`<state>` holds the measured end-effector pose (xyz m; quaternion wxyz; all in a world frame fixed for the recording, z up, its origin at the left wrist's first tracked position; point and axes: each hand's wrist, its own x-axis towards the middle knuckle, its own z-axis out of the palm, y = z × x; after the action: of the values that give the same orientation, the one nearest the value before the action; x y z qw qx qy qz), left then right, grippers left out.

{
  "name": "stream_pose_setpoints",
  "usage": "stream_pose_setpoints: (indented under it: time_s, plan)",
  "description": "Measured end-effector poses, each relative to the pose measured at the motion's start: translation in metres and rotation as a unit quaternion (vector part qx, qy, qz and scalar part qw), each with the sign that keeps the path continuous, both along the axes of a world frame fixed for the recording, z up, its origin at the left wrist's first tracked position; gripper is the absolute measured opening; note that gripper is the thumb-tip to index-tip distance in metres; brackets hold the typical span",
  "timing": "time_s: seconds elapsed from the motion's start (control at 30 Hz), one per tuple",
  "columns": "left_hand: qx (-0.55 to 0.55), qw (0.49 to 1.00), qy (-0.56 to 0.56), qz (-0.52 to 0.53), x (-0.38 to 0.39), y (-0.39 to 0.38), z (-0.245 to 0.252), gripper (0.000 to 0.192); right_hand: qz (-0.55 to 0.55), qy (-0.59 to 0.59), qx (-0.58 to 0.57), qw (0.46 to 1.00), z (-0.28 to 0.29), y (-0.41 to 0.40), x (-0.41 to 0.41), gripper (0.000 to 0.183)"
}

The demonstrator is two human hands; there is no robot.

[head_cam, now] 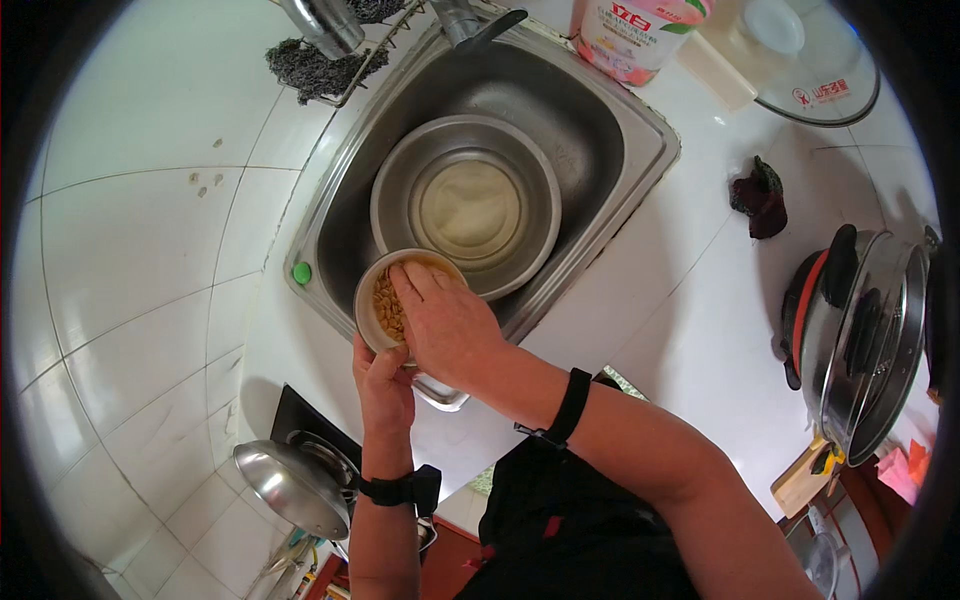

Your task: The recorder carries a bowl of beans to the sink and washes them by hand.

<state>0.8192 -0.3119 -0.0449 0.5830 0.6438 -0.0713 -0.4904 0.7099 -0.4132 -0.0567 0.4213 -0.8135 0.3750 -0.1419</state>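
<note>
My left hand [383,386] grips a small pale bowl [363,309] by its near rim, thumb on top. Tan kernels, perhaps peanuts or beans, [387,307] lie inside it. The fingers of my right hand [450,319] reach down into the bowl and rest on the kernels; their tips are partly hidden. The bowl is over the near left part of the steel sink [600,142], overlapping the rim of a larger metal basin [544,225]. Cloudy liquid [471,202] covers the bottom of that basin.
A faucet [457,22] stands at the sink's back edge. Steel-wool scourers [319,67] sit on a wire rack at upper left. Rightward are a detergent pouch [637,37], a glass lid [817,75], a dark cloth [761,199] and stacked pans [862,337]. A wok [292,484] is at lower left.
</note>
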Motion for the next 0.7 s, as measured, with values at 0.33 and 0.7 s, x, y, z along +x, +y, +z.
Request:
stream_pose_setpoints:
  time_s: [0.33, 0.7]
  plan:
    - [0.019, 0.999, -0.033, -0.007, 0.001, -0.011, 0.007, 0.058, -0.023, -0.023, 0.035, 0.999, -0.003, -0.004, 0.007, 0.066]
    - [0.034, 0.998, -0.031, -0.031, 0.012, -0.009, 0.006, 0.060, -0.030, -0.017, 0.050, 0.998, -0.003, -0.006, 0.012, 0.062]
